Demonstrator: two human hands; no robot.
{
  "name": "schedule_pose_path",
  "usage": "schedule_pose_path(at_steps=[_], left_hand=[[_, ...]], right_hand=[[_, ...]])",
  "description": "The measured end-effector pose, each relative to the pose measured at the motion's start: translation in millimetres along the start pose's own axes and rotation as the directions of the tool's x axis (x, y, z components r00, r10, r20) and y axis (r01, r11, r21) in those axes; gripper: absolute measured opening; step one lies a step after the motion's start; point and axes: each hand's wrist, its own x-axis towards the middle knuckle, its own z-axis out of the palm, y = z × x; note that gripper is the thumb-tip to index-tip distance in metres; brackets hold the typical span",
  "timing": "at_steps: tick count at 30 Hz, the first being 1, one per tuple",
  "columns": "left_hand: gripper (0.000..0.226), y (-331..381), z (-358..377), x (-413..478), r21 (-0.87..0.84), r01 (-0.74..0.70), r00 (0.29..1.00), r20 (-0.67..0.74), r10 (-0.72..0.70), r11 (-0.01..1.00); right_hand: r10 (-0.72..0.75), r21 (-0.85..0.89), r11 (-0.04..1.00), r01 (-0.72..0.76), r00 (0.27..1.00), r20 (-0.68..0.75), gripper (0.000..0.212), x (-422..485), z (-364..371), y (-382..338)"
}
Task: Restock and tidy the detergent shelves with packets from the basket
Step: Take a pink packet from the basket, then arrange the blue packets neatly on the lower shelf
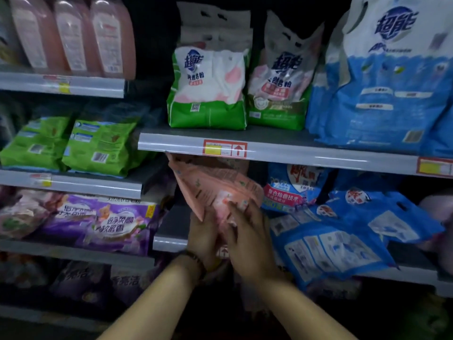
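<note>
a person holds a pink packet (213, 185) tilted at the mouth of a lower shelf, its top corner tucked just under the grey shelf edge (282, 149). the left hand (202, 234), a bracelet (193, 260) at the wrist, grips the packet's lower corner, fingers curled behind it. the right hand (250, 234) lies on its front, fingers straight and slightly spread. blue packets (331, 241) slump just beside it, to the right.

超能 is printed on the blue bag (382, 77) and, it seems, the left green bag (208, 89).
</note>
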Motion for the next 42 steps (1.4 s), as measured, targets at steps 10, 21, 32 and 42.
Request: schedule_pose_path(at_steps=[10, 21, 32, 42], left_hand=[[0.052, -65.6, -53.7, 18.7, 0.833, -0.150, 0.936, -0.053, 0.347, 0.532], [0.029, -100.8, -85.9, -25.6, 0.876, -0.270, 0.942, 0.327, -0.079, 0.400], [0.054, -192.8, -165.3, -132.4, 0.965, -0.046, 0.924, 0.139, -0.357, 0.257], [0.039, -214.3, -174.9, -131.5, 0.974, -0.224, 0.792, 0.176, -0.584, -0.010]], right_hand=[[0.199, -0.293, 0.955, -0.036, 0.812, 0.549, 0.082, 58.0, 79.8, 42.0], [0.159, -0.286, 0.957, 0.036, 0.763, 0.626, 0.081, 50.9, 67.4, 31.5], [0.143, 0.047, 0.980, -0.194, 0.845, 0.515, 0.029, -193.9, 114.5, 114.5], [0.423, -0.211, 0.873, -0.440, 0.466, 0.777, 0.025, -293.2, 114.0, 168.0]])
